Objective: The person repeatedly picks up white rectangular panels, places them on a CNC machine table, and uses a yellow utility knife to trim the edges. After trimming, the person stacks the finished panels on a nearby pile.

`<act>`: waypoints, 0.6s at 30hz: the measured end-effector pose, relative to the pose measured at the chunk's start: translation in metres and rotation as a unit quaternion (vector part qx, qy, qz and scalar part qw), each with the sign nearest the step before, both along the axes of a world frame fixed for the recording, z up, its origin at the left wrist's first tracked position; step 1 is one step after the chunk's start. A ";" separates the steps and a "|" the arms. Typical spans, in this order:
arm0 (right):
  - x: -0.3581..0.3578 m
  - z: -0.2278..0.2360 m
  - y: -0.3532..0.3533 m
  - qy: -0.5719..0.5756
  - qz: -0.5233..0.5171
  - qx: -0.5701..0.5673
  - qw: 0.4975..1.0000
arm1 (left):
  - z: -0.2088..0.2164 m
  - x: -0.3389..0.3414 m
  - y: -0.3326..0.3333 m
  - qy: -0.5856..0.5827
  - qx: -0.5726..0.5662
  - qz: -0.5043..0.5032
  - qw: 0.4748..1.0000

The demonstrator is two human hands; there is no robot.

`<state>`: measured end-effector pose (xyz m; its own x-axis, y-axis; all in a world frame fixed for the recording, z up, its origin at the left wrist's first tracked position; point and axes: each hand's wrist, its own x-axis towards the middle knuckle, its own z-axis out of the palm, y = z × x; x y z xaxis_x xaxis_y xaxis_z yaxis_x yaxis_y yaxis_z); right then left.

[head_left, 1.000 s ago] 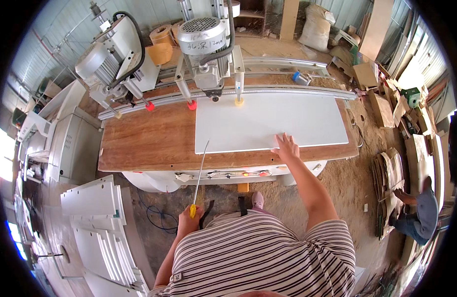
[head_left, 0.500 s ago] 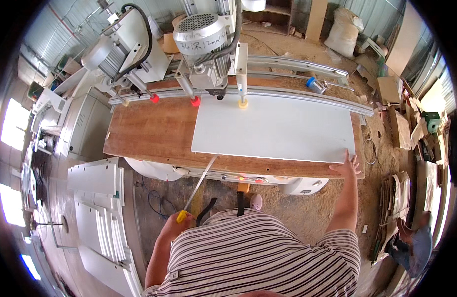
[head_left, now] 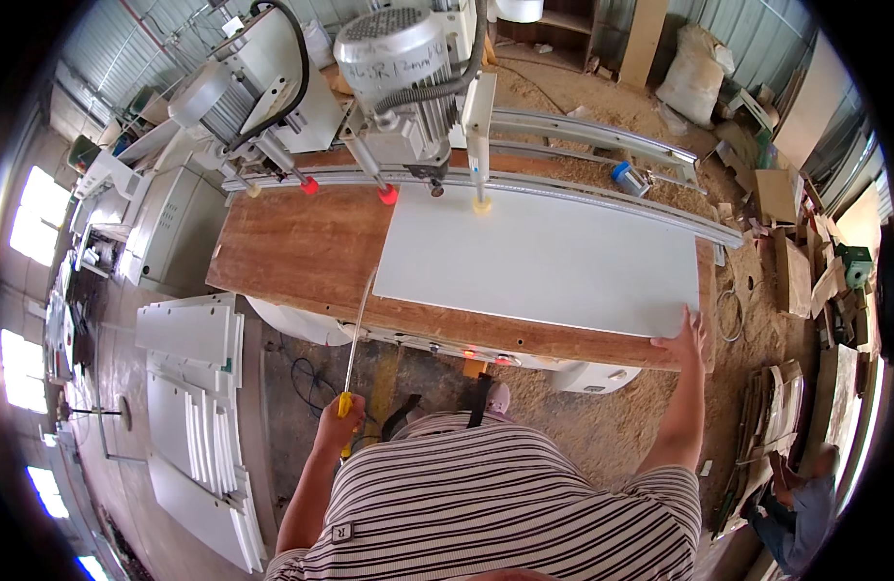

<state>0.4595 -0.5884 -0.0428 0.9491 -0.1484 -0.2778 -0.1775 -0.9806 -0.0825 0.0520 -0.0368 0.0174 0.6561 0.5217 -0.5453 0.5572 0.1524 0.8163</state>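
A white rectangular panel (head_left: 544,257) lies flat on the brown wooden bed (head_left: 297,242) of a drilling machine. My right hand (head_left: 690,338) is at its near right corner, fingers spread and touching the edge; it grips nothing that I can see. My left hand (head_left: 339,423) is closed round the yellow handle of what looks like an air blow gun (head_left: 353,353). Its long thin tube rises from my fist and bends at the tip, over the wood beside the panel's near left corner. Above the panel's far edge stand a grey motor (head_left: 394,63) and a yellow-tipped clamp rod (head_left: 481,194).
Red-tipped rods (head_left: 388,194) and a metal rail (head_left: 602,198) run along the bed's far side. White panels (head_left: 190,407) are stacked at left. A blue hose (head_left: 311,387) lies on the floor. At lower right, beside stacked boards (head_left: 771,416), is another person (head_left: 801,508).
My left hand has moved left and swung the blow gun's tube upright, its tip now over the wood. My right hand stays at the panel's corner, with its fingers pointing more upward.
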 end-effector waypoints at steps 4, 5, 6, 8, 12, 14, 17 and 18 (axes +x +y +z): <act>-0.008 -0.003 0.007 -0.036 0.031 -0.015 0.999 | -0.002 0.008 0.001 0.011 -0.024 -0.007 1.000; -0.013 -0.004 0.016 -0.044 0.040 -0.020 0.998 | -0.003 0.009 0.001 0.004 -0.031 -0.009 0.999; -0.019 0.000 0.028 -0.052 0.051 -0.024 0.997 | -0.006 0.010 0.002 -0.003 -0.040 -0.012 0.999; -0.031 0.005 0.061 -0.047 0.062 -0.021 0.997 | -0.014 0.011 0.003 0.016 -0.037 -0.031 0.999; -0.053 -0.007 0.133 -0.061 0.054 -0.036 0.996 | -0.003 0.025 -0.001 0.064 0.061 -0.128 0.988; -0.065 -0.010 0.174 -0.067 0.059 -0.019 0.996 | -0.008 0.022 0.002 0.046 0.098 -0.156 0.982; -0.086 -0.013 0.236 -0.090 0.073 0.006 0.993 | -0.012 0.011 0.011 0.020 0.133 -0.179 0.975; -0.093 -0.011 0.258 -0.093 0.079 0.012 0.992 | -0.014 0.006 0.016 0.014 0.138 -0.179 0.974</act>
<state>0.3663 -0.3308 -0.0540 0.9951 0.0115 -0.0982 -0.0007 -0.9923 -0.1239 0.0575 -0.0211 0.0034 0.8095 0.3923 -0.4369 0.5573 -0.2793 0.7819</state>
